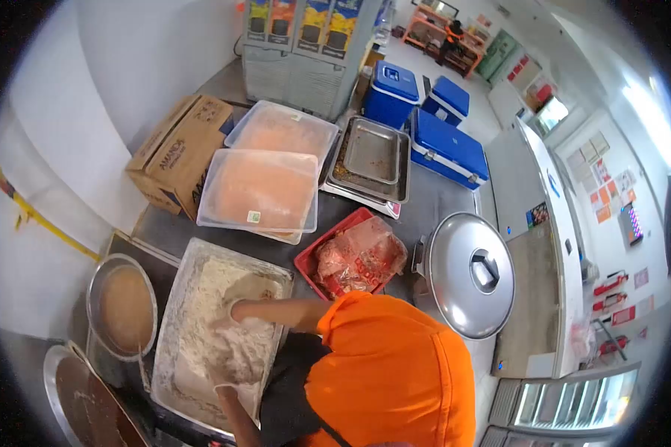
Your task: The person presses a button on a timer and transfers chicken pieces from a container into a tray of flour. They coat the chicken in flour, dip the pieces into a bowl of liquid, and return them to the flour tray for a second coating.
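Observation:
A large metal tray (177, 298) of white flour (205, 287) lies in front of my orange-sleeved body. My right hand (237, 314) is sunk in the flour near the tray's inner side, its fingers hidden. Nearer the bottom edge, my left hand (222, 384) also reaches into the tray, coated in flour. Between the two hands, floury lumps (238, 354) are heaped up. Whether either hand grips a piece, I cannot tell. Beside the tray sits a red tub (303, 261) holding raw meat in a clear plastic bag (361, 253).
A bowl of brown liquid (123, 309) and a larger dark pan (82, 395) stand left of the tray. Behind are lidded plastic boxes (261, 190), a cardboard box (175, 149), metal trays (373, 153) and blue coolers (447, 145). A big lidded pot (470, 276) stands right.

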Demonstrator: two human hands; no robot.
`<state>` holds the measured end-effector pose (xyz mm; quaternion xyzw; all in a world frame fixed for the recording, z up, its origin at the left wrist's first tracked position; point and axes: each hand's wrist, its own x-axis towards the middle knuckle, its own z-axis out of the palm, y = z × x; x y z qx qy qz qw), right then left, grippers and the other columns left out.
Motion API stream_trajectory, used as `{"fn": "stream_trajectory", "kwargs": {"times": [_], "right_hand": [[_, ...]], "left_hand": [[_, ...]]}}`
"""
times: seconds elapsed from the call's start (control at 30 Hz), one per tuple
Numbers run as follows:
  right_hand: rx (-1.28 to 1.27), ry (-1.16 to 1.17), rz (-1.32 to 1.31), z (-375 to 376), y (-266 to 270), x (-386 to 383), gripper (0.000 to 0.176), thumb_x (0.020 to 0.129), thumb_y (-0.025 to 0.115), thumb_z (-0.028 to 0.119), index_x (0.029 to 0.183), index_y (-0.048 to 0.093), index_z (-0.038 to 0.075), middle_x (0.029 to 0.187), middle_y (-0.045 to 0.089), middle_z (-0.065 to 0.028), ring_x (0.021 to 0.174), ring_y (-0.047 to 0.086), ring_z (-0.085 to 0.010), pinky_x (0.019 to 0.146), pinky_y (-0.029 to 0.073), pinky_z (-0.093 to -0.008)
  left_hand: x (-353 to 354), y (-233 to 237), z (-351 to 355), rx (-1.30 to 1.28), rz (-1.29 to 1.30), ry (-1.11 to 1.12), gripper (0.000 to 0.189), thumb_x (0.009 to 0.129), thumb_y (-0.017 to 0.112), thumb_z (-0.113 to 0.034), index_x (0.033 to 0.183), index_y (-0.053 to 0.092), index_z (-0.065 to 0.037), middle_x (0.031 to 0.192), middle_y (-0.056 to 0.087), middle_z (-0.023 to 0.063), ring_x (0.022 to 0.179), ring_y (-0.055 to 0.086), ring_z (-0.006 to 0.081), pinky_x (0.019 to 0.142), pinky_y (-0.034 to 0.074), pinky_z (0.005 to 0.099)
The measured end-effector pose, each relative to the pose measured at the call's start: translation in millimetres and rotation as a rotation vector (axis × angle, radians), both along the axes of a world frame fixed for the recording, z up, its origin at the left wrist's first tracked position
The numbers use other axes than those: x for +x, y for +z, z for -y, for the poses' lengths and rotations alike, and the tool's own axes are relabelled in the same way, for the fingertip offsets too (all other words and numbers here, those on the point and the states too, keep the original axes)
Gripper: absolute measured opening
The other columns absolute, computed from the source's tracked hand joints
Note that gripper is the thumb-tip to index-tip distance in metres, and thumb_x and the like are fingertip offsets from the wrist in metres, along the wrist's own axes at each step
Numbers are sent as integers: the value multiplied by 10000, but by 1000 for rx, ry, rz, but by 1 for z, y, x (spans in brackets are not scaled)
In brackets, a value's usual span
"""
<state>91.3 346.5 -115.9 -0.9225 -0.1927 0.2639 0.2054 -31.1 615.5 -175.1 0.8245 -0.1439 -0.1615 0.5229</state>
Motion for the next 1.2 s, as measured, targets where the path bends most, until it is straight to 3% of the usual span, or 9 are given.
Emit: {"fn": "stream_trajectory", "kwargs": {"times": [0.33, 0.47, 0.57, 0.63, 0.7, 0.73, 0.8, 0.97, 1.2], "right_hand": [[-204, 498, -89, -31, 14, 11, 517, 835, 498, 434, 1196, 576, 73, 1187, 569, -226, 1097, 539, -362, 863, 443, -475], [-277, 643, -125, -33, 24, 17, 524, 833, 500, 442, 1190, 582, 68, 1198, 564, -227, 1111, 535, -354, 866, 444, -470], [-61, -10, -235, -37, 36, 25, 514, 840, 488, 436, 1150, 602, 43, 1195, 572, -210, 1126, 530, -342, 870, 443, -464], [94, -424, -296, -58, 42, 34, 510, 845, 480, 432, 1123, 615, 27, 1193, 578, -199, 1136, 526, -334, 872, 443, -461], [198, -158, -40, -86, -18, 42, 496, 863, 478, 403, 1135, 600, 5, 1127, 609, -194, 1105, 545, -345, 874, 446, -445], [178, -46, -20, -109, -25, 29, 487, 866, 476, 398, 1125, 604, 6, 1114, 612, -194, 1096, 550, -344, 872, 448, -444], [147, 167, 18, -142, -33, 10, 470, 871, 471, 390, 1107, 612, 9, 1088, 618, -196, 1079, 560, -342, 866, 451, -442], [65, 658, 116, -92, -17, -48, 432, 883, 458, 369, 1062, 634, 16, 1022, 634, -200, 1035, 585, -336, 852, 460, -437], [-273, 447, -464, 22, 224, 6, 467, 943, 458, 327, 1291, 440, 17, 1330, 430, -143, 1232, 406, -220, 1053, 280, -410]], "left_hand": [[67, 85, 12, -635, -773, 413, 510, 921, 498, -369, 1313, 419, -53, 1187, 540, 131, 1016, 557, 286, 832, 489, 401], [57, 1, -124, 27, -452, 111, 537, 918, 467, -363, 1360, 375, -71, 1253, 520, 96, 1088, 523, 274, 896, 443, 386], [47, -9, -123, 352, -289, -26, 553, 917, 452, -360, 1383, 352, -80, 1287, 511, 79, 1124, 505, 267, 928, 420, 379], [41, 22, -86, -385, -631, 321, 554, 942, 399, -432, 1361, 383, -71, 1248, 528, 79, 1083, 519, 266, 889, 444, 383], [60, -19, -58, -443, -352, 134, 588, 945, 370, -488, 1346, 398, -60, 1219, 532, 103, 1059, 525, 264, 853, 461, 377], [63, 31, -19, -450, -350, 144, 588, 945, 370, -488, 1346, 398, -60, 1219, 532, 103, 1059, 525, 264, 853, 461, 377], [58, 156, 44, -715, -975, 553, 598, 939, 369, -501, 1335, 412, -54, 1208, 531, 127, 1064, 522, 271, 869, 453, 392], [18, 100, 0, -658, -718, 274, 662, 918, 369, -561, 1340, 407, -54, 1226, 524, 132, 1065, 517, 307, 894, 436, 428], [-61, 124, 6, -816, -861, 397, 626, 935, 364, -532, 1337, 409, -56, 1249, 515, 120, 1082, 521, 272, 927, 427, 404]]}}
